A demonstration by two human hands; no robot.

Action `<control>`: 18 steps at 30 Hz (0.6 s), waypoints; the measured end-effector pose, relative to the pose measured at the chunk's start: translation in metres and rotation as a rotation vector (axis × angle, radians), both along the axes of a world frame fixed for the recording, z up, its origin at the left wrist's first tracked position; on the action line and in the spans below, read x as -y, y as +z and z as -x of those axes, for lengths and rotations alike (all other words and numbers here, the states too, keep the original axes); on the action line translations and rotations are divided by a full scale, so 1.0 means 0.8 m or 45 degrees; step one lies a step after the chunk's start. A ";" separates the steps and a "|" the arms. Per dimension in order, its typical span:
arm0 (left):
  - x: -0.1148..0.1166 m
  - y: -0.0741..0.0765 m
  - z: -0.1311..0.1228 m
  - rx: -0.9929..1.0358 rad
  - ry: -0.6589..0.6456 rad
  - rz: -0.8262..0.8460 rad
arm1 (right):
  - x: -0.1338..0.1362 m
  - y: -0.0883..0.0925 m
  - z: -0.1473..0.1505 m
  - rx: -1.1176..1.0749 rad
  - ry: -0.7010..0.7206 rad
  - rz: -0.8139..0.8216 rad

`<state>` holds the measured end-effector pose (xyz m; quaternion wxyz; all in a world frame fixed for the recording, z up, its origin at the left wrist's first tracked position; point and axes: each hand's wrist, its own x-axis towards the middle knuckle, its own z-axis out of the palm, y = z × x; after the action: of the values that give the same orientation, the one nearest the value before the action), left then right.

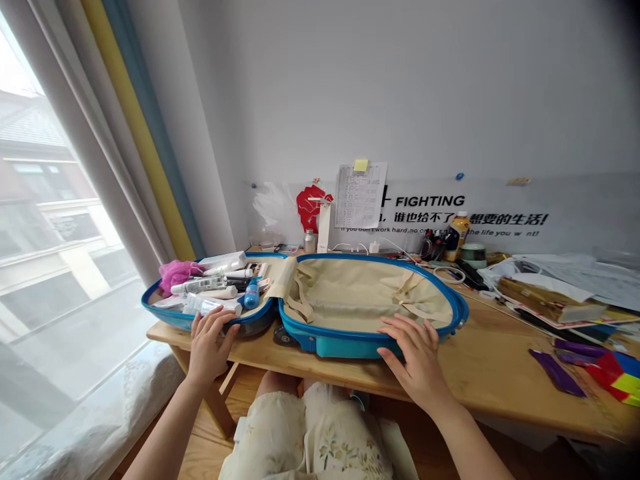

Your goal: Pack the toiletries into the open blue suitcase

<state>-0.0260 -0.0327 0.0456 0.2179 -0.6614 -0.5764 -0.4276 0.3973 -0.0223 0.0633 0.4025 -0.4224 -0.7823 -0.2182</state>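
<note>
A: How are the fingers (397,329) set?
B: Left hand (211,347) and right hand (419,355): loosely spread, gripping nothing, at the open case's (350,348) near rim, centre of frame.
A: Beyond them?
B: Bottles (251,295) and pink puff (177,275), case's left half; bench (480,370) beneath; purple packet (557,372), lower right.

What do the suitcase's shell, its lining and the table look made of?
Shell: probably hard plastic, glossy blue; it looks smooth and holds its curve.
Lining: seemingly thin cream fabric, perhaps nylon, with soft wrinkles and slight sheen.
Table: likely wood or wood-look laminate, satin; it's honey-brown and softly reflects light.
</note>
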 end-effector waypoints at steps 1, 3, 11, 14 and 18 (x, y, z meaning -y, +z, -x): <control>0.001 0.001 0.001 -0.005 -0.024 0.008 | -0.003 -0.002 -0.009 -0.003 -0.011 -0.019; 0.004 0.004 0.006 0.005 -0.074 0.034 | -0.014 -0.009 -0.029 -0.042 -0.059 -0.100; -0.024 0.062 0.064 0.264 0.034 0.080 | -0.043 -0.034 -0.069 -0.140 -0.079 -0.342; -0.056 0.095 0.095 0.133 0.178 0.221 | -0.042 -0.039 -0.069 -0.181 -0.086 -0.296; -0.098 0.126 0.133 -0.184 0.264 0.655 | -0.041 -0.040 -0.070 -0.208 -0.087 -0.256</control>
<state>-0.1325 0.0456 0.1465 0.1259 -0.6612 -0.7135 -0.1946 0.4532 0.0102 0.0311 0.4977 -0.4226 -0.7062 -0.2739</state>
